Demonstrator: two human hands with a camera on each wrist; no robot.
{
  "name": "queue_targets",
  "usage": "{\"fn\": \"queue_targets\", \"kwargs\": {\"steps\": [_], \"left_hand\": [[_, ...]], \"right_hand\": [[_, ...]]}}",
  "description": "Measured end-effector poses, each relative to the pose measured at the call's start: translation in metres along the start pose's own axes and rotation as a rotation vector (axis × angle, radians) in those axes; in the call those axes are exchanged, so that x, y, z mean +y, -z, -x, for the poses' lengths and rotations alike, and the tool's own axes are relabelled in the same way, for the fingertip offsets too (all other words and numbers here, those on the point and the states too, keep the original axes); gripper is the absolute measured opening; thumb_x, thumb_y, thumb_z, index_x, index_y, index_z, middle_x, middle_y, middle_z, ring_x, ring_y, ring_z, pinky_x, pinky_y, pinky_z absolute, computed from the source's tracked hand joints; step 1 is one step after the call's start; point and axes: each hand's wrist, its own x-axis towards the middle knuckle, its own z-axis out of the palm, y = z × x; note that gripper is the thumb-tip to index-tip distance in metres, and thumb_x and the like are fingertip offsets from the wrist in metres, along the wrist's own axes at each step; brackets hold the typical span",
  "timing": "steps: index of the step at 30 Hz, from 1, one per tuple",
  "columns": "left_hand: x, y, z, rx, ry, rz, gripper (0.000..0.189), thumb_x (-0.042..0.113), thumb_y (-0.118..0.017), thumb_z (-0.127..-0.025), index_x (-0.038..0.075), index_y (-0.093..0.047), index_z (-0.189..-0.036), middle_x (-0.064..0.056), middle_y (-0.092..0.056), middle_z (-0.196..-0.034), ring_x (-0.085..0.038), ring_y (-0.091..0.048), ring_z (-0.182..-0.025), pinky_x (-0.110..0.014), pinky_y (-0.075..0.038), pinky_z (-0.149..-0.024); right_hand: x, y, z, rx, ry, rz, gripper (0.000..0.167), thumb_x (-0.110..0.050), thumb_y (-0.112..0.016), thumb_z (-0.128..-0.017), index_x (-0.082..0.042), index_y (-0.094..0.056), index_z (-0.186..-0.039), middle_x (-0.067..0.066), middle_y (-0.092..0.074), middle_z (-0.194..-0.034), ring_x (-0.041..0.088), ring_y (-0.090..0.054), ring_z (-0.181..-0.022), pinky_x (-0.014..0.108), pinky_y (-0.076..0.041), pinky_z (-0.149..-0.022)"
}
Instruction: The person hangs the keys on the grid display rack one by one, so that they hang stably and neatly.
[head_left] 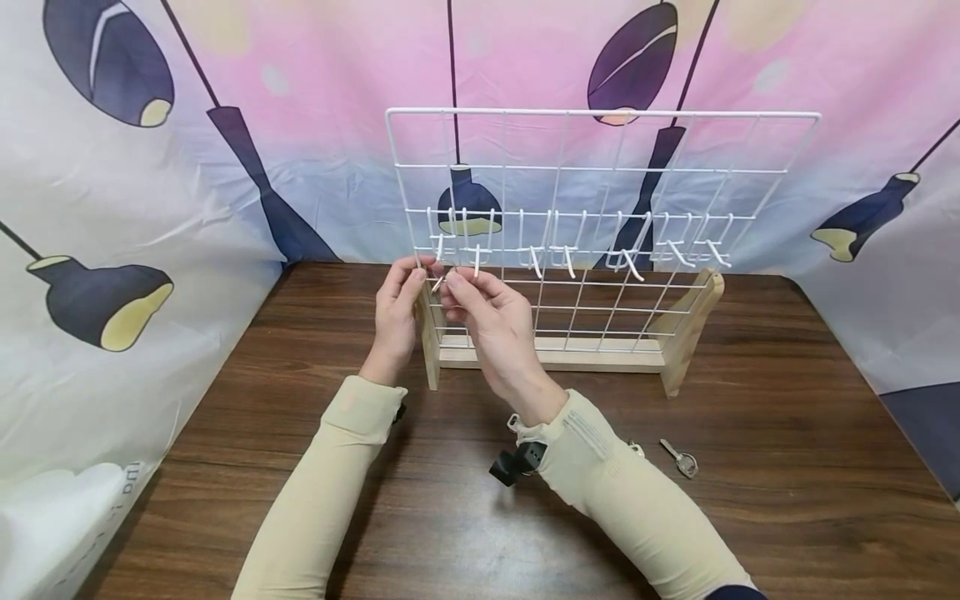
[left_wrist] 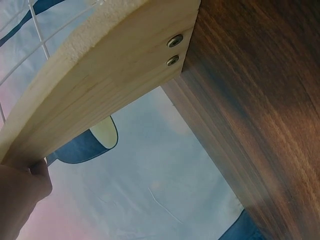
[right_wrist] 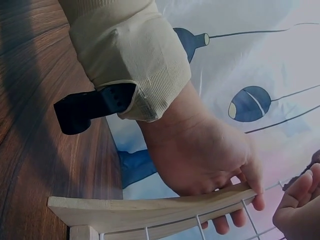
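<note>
White wire grid (head_left: 600, 112): stands in a wooden base toward the far edge of the table (head_left: 787, 417), with a row of white hooks (head_left: 534, 260) along it; likely light, stiff and slightly springy, best steadied by its wood.
Left side panel (left_wrist: 110, 75): pale timber, two metal fasteners (left_wrist: 175, 41) near its foot; probably rigid, with a good grip for skin.
Left hand (head_left: 396, 312): fingers curled round that panel's upper part.
Right hand (head_left: 501, 329): thumb and forefinger pinch a small metal piece.
Small metal piece (head_left: 437, 284): held above the table near the grid's left end (too small to tell whether key or ring); probably light, hard, slick and easily dropped, so a fingertip pinch at one end seems right.
Key with ring (head_left: 680, 458): lies on the table's right half, just beside the right sleeve (head_left: 622, 492); surely sturdy and nearly weightless, its ring likely an easier hold than the flat blade.
</note>
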Motion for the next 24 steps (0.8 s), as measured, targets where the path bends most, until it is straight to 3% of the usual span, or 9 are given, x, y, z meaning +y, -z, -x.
{"fn": "queue_targets", "kwargs": {"steps": [11, 16, 21, 24], "left_hand": [[0.0003, -0.0010, 0.0013, 0.007, -0.011, 0.010, 0.028, 0.007, -0.044, -0.101, -0.019, -0.047, -0.114, -0.020, -0.060, -0.107, -0.022, -0.055, -0.102, -0.028, -0.044, -0.090], [0.0008, -0.0012, 0.0022, 0.007, -0.012, 0.009, 0.029, 0.007, -0.045, -0.101, -0.018, -0.047, -0.115, -0.021, -0.059, -0.107, -0.025, -0.055, -0.103, -0.027, -0.045, -0.090], [0.0010, -0.0014, 0.0017, 0.009, -0.011, 0.005, 0.029, 0.007, -0.045, -0.101, -0.018, -0.047, -0.115, -0.012, -0.060, -0.106, -0.017, -0.055, -0.101, -0.025, -0.046, -0.088], [-0.0001, -0.0012, 0.0010, 0.008, -0.010, 0.010, 0.029, 0.007, -0.045, -0.101, -0.018, -0.047, -0.115, -0.013, -0.060, -0.106, -0.018, -0.055, -0.101, -0.025, -0.046, -0.088]], "right_hand": [[0.0001, -0.0039, -0.0007, 0.022, -0.013, -0.021, 0.013, 0.002, -0.058, -0.094, -0.008, -0.065, -0.093, 0.002, -0.067, -0.081, 0.011, -0.061, -0.074, 0.021, -0.049, -0.065], [0.0000, -0.0045, -0.0003, 0.026, -0.019, -0.024, 0.012, 0.002, -0.058, -0.094, -0.008, -0.065, -0.093, 0.002, -0.067, -0.081, 0.011, -0.061, -0.074, 0.020, -0.049, -0.065], [-0.0002, -0.0052, -0.0018, 0.028, -0.021, -0.025, 0.011, 0.001, -0.058, -0.095, -0.007, -0.065, -0.095, 0.002, -0.068, -0.082, 0.010, -0.062, -0.073, 0.020, -0.050, -0.064], [0.0001, -0.0052, -0.0024, 0.034, -0.029, -0.027, 0.011, 0.002, -0.058, -0.094, -0.008, -0.065, -0.094, 0.002, -0.068, -0.081, 0.010, -0.062, -0.073, 0.020, -0.050, -0.064]]}}
